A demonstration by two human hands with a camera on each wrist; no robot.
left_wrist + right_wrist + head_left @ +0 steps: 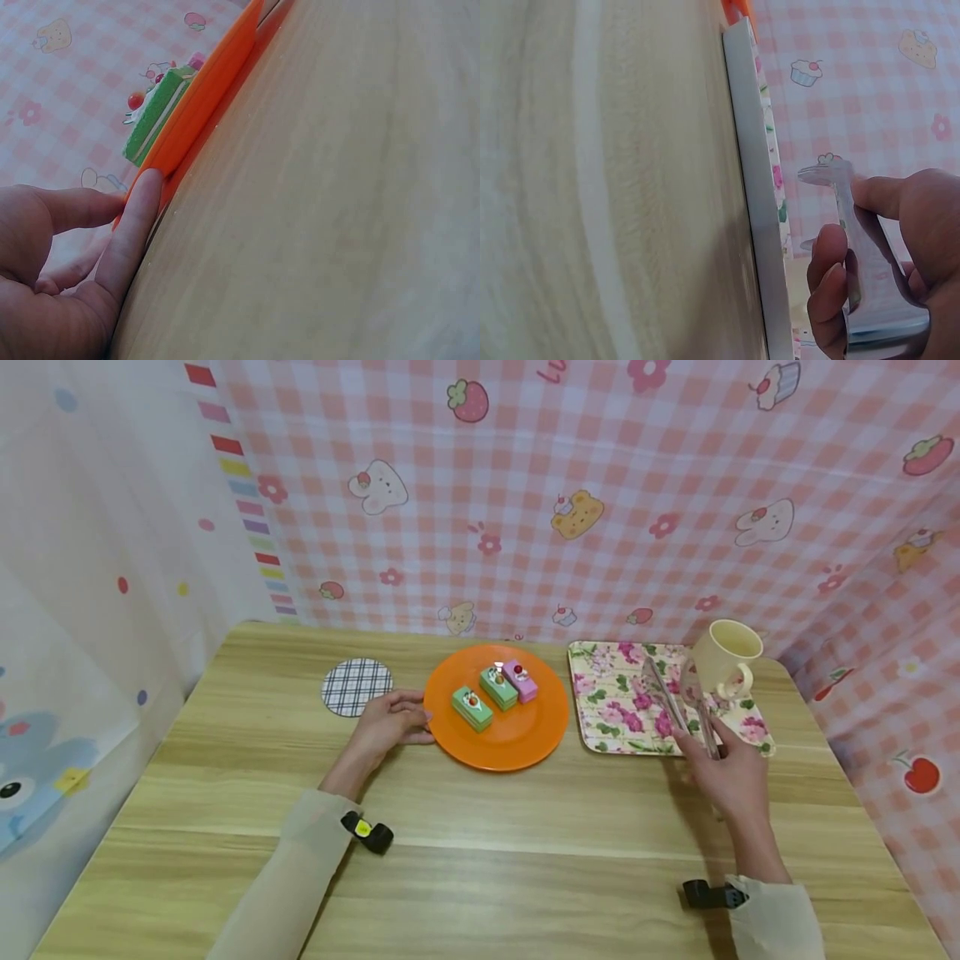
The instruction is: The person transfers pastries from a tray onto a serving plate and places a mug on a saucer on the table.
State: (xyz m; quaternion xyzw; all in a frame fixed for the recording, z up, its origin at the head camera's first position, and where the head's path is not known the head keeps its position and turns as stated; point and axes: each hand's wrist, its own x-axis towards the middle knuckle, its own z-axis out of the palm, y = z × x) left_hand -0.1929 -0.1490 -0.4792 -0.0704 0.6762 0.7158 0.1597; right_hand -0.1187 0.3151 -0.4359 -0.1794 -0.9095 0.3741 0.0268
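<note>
My left hand (386,722) is at the left rim of an orange plate (495,752), its thumb and fingers pinching the edge, as the left wrist view shows close up. On the plate lie two green cake slices (471,708) and a pink one (520,681), each topped with white and a small round fruit. Metal tongs (874,262) are gripped in my right hand (731,772). Their two arms stand apart over the flowered tray (611,735), pointing away from me, with nothing between the tips.
A pale yellow mug (723,647) stands at the tray's back right corner, just beyond the tongs. Behind my left hand lies a round checked coaster (356,685). Printed curtains (480,485) hang along the back and sides of the wooden table (480,860).
</note>
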